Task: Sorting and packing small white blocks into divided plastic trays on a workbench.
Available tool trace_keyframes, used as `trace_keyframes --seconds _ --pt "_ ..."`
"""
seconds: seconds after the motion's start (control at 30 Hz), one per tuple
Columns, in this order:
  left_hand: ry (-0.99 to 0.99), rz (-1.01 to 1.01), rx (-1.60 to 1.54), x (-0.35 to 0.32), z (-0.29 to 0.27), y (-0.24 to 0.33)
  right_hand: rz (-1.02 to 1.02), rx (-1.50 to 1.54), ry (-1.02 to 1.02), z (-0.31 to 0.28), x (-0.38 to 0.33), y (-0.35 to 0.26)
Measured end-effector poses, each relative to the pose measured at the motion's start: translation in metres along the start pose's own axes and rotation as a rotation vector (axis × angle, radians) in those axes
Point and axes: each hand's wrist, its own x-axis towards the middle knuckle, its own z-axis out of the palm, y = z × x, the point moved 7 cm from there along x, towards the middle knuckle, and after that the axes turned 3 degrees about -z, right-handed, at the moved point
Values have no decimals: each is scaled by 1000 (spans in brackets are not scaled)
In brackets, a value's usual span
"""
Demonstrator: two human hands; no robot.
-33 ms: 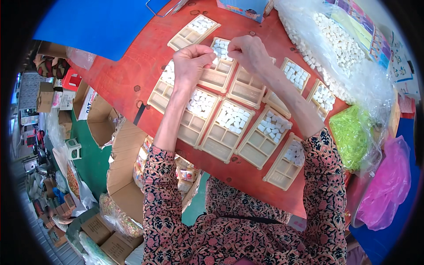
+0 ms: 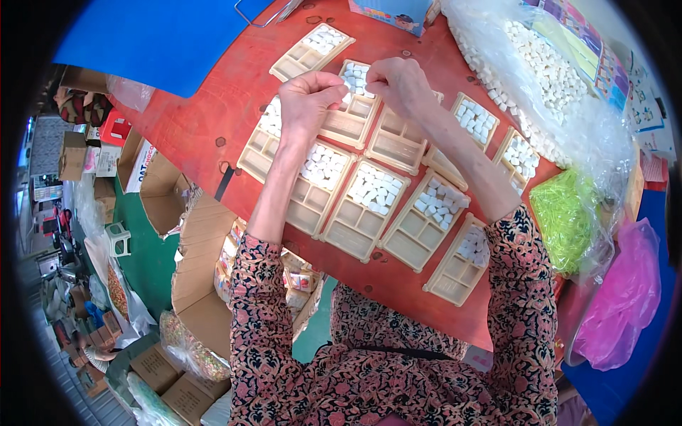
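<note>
Over the far middle of the red table, my left hand is closed in a pinch, thumb against fingers. Just right of it my right hand is pinched too, palm down. What either holds is too small or hidden to make out. Both hands hover at a beige compartment tray whose top section holds small white pieces resembling mini marshmallows. A tray lies under my right hand, its top hidden. Nearer me, a row of similar trays carries white pieces in the far sections, the smaller compartments bare.
A big clear bag of white pieces lies at the far right, beside a bag of lime-green strips and a pink plastic bag. One tray sits apart at the far left. Open cardboard boxes stand left of the table.
</note>
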Motion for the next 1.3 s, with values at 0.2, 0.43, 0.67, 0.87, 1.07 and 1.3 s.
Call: trace_keyframes --seconds 0.2,0.43,0.67,0.87,1.07,1.3 --pt "13 30 36 1 0 -3 -96 -294 18 2 -7 -13" --pt "3 36 52 1 2 -7 -129 -304 57 0 -9 -16" --pt "-3 26 50 -1 3 -7 -198 -321 17 4 -8 -19" --pt "-11 34 62 -2 6 -7 -117 -396 -41 12 -6 -22" --pt "38 44 11 -4 2 -8 -123 -297 -21 2 -7 -12" --pt "33 41 -14 -5 6 -7 -256 -351 -64 8 -18 -23"
